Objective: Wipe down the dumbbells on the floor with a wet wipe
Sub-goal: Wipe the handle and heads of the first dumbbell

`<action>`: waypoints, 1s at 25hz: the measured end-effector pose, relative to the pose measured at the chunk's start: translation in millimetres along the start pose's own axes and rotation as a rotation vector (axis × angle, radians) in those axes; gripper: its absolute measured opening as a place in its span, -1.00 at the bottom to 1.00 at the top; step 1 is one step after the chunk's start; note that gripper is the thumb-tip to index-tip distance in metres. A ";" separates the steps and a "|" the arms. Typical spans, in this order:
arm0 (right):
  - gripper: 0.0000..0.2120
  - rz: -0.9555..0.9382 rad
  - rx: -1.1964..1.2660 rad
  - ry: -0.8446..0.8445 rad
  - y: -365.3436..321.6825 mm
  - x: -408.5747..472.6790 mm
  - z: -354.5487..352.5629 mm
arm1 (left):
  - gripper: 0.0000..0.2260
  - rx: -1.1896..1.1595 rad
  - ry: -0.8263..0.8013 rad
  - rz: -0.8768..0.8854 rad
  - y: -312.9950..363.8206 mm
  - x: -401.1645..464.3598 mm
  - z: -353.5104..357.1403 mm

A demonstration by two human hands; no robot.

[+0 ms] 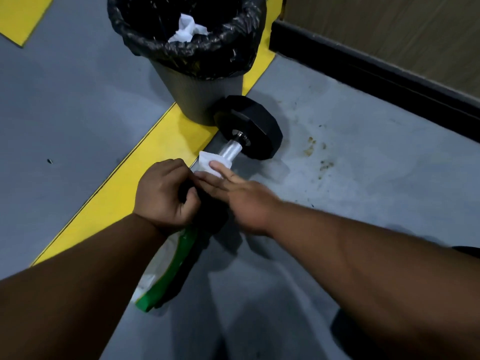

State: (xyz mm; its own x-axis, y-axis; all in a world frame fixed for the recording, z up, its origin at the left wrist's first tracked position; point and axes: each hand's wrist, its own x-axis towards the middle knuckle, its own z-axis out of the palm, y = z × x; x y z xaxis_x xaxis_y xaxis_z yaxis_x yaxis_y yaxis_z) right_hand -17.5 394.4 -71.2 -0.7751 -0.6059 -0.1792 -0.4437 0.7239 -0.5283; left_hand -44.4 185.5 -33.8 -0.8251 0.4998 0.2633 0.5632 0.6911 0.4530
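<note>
A black dumbbell (249,126) with a silver knurled handle lies on the grey floor, its far head beside a waste bin. The near head is mostly hidden under my hands. A white wet wipe (209,163) lies on the handle. My right hand (233,196) reaches in from the right, its fingers stretched out flat and pressing the wipe against the handle. My left hand (163,193) is curled around the dumbbell's near black head and grips it.
A grey bin (197,100) with a black liner holds used white wipes (188,28). A green and white wipe pack (166,271) lies on the floor below my left wrist. Yellow floor stripes (135,178) run diagonally. A black skirting board (376,68) lines the wall at right.
</note>
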 end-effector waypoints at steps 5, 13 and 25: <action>0.05 0.268 -0.003 0.100 22.7 10.6 -27.9 | -0.78 0.018 -0.015 0.049 0.4 -1.4 3.1; 0.02 0.217 0.022 0.134 28.2 13.4 -23.6 | -0.78 0.238 0.022 0.161 27.1 -9.9 14.4; 0.06 0.260 0.001 0.190 29.1 6.1 -8.7 | -0.85 0.225 0.116 0.179 21.1 -9.4 17.1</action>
State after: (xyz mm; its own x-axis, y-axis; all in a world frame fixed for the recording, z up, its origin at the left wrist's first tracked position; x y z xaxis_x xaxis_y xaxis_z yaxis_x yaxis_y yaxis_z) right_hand -39.0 414.6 -80.5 -0.9326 -0.3281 -0.1505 -0.2191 0.8459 -0.4862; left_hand -24.1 204.3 -41.2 -0.7040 0.5700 0.4237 0.6852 0.7019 0.1944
